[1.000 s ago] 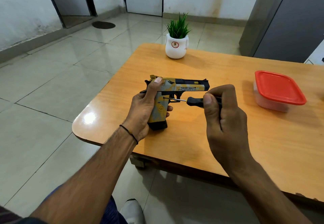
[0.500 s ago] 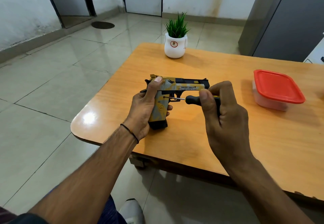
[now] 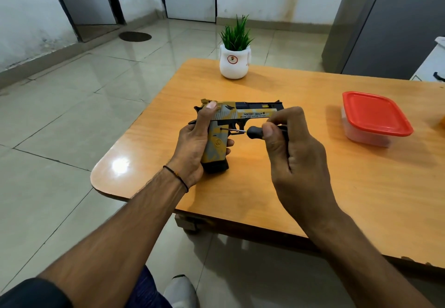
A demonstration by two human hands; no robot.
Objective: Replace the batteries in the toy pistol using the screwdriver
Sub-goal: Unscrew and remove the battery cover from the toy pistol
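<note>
Barely anything's been moved: toy pistol (image 3: 243, 112) clutched by left hand (image 3: 192, 144), screwdriver (image 3: 254, 132) pinched by right hand (image 3: 296, 153), grip screw (image 3: 221, 128) likely still being undone.

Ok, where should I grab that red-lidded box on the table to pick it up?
Likely the box by its clear base just under the red lid, reaching from above across two opposite sides: the lid's rim overhangs the walls, and I cannot tell whether it is snapped on.
</note>
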